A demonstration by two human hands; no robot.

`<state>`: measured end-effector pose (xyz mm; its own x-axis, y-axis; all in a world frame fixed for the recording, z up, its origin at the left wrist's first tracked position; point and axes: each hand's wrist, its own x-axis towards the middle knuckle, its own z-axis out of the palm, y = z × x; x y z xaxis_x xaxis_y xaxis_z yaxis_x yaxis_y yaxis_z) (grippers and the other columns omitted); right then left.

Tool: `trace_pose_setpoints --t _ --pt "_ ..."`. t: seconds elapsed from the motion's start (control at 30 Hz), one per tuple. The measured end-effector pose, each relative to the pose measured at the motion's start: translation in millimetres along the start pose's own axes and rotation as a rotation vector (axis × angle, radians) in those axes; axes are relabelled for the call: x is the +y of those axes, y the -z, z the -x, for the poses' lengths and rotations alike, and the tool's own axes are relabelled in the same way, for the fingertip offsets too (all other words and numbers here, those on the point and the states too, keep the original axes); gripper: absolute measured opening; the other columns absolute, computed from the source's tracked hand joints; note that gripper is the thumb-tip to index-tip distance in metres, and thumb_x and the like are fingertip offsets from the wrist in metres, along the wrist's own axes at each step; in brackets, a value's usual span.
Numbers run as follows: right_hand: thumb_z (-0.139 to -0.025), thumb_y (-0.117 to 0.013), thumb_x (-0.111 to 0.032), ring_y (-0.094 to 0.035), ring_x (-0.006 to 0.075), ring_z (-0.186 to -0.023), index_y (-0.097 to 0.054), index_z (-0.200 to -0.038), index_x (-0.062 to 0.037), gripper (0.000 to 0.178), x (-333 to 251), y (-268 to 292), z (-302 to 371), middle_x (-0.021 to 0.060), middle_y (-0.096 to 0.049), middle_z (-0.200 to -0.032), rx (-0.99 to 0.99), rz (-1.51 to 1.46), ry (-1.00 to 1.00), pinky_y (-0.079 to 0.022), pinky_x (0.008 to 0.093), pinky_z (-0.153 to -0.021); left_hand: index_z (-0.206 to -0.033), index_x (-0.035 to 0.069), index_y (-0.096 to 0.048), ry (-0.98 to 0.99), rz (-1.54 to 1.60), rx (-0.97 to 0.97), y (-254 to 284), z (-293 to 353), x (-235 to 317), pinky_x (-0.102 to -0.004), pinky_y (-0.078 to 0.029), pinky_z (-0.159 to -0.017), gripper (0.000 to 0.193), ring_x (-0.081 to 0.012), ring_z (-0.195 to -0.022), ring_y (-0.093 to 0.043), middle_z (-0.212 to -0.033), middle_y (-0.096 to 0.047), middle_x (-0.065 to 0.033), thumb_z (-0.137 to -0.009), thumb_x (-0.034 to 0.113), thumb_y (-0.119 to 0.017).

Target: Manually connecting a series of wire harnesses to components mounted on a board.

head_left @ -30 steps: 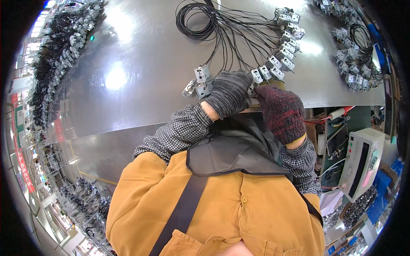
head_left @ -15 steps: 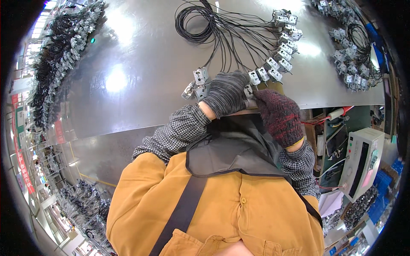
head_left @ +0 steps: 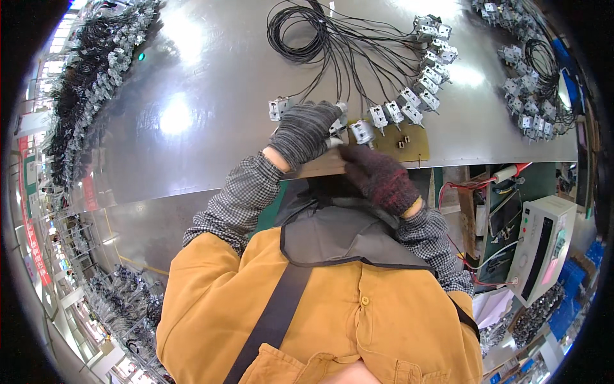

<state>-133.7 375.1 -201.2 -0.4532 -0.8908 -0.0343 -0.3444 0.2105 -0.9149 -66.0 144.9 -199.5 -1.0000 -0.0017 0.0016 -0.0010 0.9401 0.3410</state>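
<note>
My left hand [head_left: 307, 131], in a grey knitted glove, is closed around a small silvery box-shaped part [head_left: 341, 115] with a black cable. A similar part [head_left: 279, 109] lies just beyond its knuckles to the left. My right hand [head_left: 382, 180], in a dark red and black glove, is close by, its fingertips smeared and partly hidden near the left fingers. Whether they hold anything does not show. In front of it, one more silvery part [head_left: 362, 132] rests on a yellowish-brown board [head_left: 416, 148] with small metal contacts. Several others curve away to the right, their black cables [head_left: 297, 35] coiled at the back.
A shiny metal table [head_left: 217, 141] carries all this. Heaps of similar cabled parts lie at the far left [head_left: 89, 96] and far right [head_left: 527, 89]. Right of me stand a white boxy instrument [head_left: 543, 246] and a red-and-white probe [head_left: 511, 171] with red wires.
Both hands have moved left, the left one farther from the row of parts. The silvery part that was between my hands now sits uncovered at the board, and more of the board shows.
</note>
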Motion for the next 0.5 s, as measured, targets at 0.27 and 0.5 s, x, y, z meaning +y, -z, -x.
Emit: trace_pose_setpoints --t 0.27,0.5 --pt "-0.104 -0.066 -0.014 -0.074 0.0338 -0.112 -0.073 -0.133 -0.0071 0.030 17 63 11 0.0207 -0.076 -0.122 0.220 0.164 -0.141 -0.057 0.0384 -0.096 -0.134 0.013 -0.068 -0.215 0.001 0.150 5 24 5 -0.0457 -0.049 -0.094 0.072 -0.0355 -0.101 -0.068 -0.114 -0.073 -0.0123 -0.070 0.036 -0.093" --pt "-0.105 -0.065 -0.016 -0.075 0.0352 -0.107 -0.073 -0.132 -0.0067 0.030 19 66 6 0.0217 -0.076 -0.118 0.214 0.214 -0.104 -0.058 0.0405 -0.093 -0.127 0.001 -0.069 0.052 0.968 0.396 -30 -3 16 -0.0353 -0.062 -0.080 0.056 -0.0196 -0.090 -0.076 -0.099 -0.077 -0.0128 -0.085 0.031 -0.090"
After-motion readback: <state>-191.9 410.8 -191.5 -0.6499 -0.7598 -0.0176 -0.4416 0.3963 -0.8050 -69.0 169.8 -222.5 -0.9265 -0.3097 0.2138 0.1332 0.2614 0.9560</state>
